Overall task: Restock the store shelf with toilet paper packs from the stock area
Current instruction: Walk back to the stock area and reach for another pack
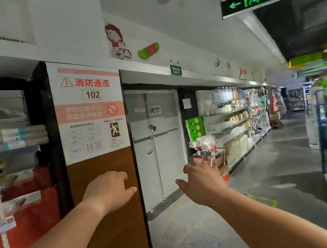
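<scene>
Both the left hand (109, 188) and right hand (202, 180) reach forward loosely spread and empty, so walking on could bump the stacked goods (198, 138) beside the door (157, 145).

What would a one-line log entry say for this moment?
left hand: open, empty | right hand: open, empty | ahead: grey double door | green packs right of door

two bare forearms, no sleeves in view, left hand (110, 191), right hand (203, 182), both ungloved

Grey concrete floor (281, 163) with shelf units (238, 127) and yellow tape marking (266, 199) on it
</scene>
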### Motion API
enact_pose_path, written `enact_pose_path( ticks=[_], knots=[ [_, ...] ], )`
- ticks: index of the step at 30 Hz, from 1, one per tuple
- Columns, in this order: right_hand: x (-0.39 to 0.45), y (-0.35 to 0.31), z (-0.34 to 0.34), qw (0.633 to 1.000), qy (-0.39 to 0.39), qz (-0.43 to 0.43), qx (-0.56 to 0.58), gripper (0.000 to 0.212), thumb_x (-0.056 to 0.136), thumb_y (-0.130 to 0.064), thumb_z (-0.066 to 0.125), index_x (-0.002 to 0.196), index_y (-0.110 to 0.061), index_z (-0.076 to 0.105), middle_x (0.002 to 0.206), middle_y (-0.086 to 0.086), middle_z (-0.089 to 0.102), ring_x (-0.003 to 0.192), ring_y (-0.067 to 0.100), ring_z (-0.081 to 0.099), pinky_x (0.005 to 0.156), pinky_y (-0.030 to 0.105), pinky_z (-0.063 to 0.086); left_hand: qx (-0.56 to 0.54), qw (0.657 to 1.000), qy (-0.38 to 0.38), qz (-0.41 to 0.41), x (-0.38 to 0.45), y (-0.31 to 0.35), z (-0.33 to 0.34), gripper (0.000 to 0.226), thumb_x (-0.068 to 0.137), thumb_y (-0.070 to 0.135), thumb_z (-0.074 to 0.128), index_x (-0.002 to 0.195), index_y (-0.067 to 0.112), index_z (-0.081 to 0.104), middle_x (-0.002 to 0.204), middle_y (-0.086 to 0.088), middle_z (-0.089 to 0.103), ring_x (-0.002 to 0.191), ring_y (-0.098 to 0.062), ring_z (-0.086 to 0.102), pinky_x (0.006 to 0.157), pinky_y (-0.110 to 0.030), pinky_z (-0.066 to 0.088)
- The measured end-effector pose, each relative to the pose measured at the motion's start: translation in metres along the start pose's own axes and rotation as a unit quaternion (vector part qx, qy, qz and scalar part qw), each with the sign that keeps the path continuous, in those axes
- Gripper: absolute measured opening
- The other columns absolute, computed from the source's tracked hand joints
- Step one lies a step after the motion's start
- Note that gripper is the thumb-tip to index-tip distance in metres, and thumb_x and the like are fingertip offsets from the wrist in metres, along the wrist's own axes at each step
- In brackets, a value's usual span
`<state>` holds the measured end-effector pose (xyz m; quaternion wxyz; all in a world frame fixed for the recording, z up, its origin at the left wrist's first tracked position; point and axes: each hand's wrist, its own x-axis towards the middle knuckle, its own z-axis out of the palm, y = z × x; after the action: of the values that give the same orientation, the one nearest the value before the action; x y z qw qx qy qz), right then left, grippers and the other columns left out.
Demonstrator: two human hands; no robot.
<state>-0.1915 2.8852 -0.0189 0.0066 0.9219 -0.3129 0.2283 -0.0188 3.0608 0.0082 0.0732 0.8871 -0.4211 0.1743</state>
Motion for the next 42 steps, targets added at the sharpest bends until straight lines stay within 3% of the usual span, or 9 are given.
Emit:
enact_pose_path(
  ticks=[3, 9, 18, 28, 36, 42],
  knots=[
    [0.069, 0.035, 0.037, 0.999, 0.011, 0.029, -0.021, 0.047, 0.097, -0.059, 0.042, 0.123, -0.023, 0.057, 0.123, 0.003, 0.059, 0.118, 0.027, 0.054, 0.096, 0.045, 0.043, -0.005, 0.999, -0.018, 0.043, 0.089, 0.013, 0.047, 0.056, 0.096, 0.063, 0.050, 0.141, 0.030, 0.053, 0.139, 0.008, 0.058, 0.122, -0.013, 0.058, 0.094, -0.030, 0.054],
    [0.203, 0.109, 0.075, 0.994, 0.035, 0.100, -0.039, 0.045, 0.097, -0.058, 0.043, 0.127, -0.026, 0.055, 0.125, 0.003, 0.058, 0.118, 0.026, 0.054, 0.094, 0.042, 0.042, -0.033, 0.992, -0.016, 0.118, 0.280, 0.046, 0.108, 0.061, 0.095, 0.066, 0.046, 0.143, 0.029, 0.051, 0.142, 0.006, 0.056, 0.124, -0.017, 0.056, 0.098, -0.035, 0.051],
    [0.348, 0.254, 0.154, 0.977, 0.028, 0.199, -0.065, 0.049, 0.097, -0.060, 0.040, 0.129, -0.026, 0.057, 0.125, 0.002, 0.058, 0.123, 0.025, 0.052, 0.094, 0.042, 0.040, -0.058, 0.975, -0.036, 0.212, 0.479, 0.171, 0.216, 0.048, 0.093, 0.064, 0.051, 0.126, 0.031, 0.062, 0.127, 0.008, 0.065, 0.114, -0.016, 0.061, 0.091, -0.032, 0.052],
    [0.547, 0.445, 0.189, 0.977, 0.036, 0.190, -0.092, 0.053, 0.097, -0.061, 0.038, 0.134, -0.025, 0.051, 0.128, 0.002, 0.054, 0.123, 0.026, 0.049, 0.097, 0.045, 0.038, -0.094, 0.976, -0.023, 0.194, 0.716, 0.298, 0.300, 0.049, 0.092, 0.066, 0.050, 0.126, 0.033, 0.061, 0.121, 0.010, 0.067, 0.111, -0.013, 0.062, 0.086, -0.029, 0.053],
    [0.684, 0.578, 0.247, 0.975, 0.014, 0.191, -0.113, 0.056, 0.097, -0.063, 0.040, 0.134, -0.023, 0.052, 0.130, 0.004, 0.056, 0.122, 0.027, 0.051, 0.098, 0.047, 0.042, -0.099, 0.974, -0.047, 0.196, 0.894, 0.406, 0.382, 0.034, 0.091, 0.063, 0.054, 0.094, 0.029, 0.059, 0.103, 0.004, 0.068, 0.094, -0.020, 0.063, 0.071, -0.031, 0.048],
    [0.795, 0.688, 0.301, 0.972, 0.008, 0.201, -0.119, 0.055, 0.097, -0.063, 0.040, 0.132, -0.023, 0.054, 0.129, 0.005, 0.055, 0.122, 0.029, 0.051, 0.099, 0.047, 0.042, -0.100, 0.967, -0.026, 0.235, 1.028, 0.492, 0.453, 0.049, 0.089, 0.065, 0.054, 0.119, 0.028, 0.065, 0.119, 0.003, 0.069, 0.108, -0.021, 0.065, 0.084, -0.034, 0.055]
  ],
)
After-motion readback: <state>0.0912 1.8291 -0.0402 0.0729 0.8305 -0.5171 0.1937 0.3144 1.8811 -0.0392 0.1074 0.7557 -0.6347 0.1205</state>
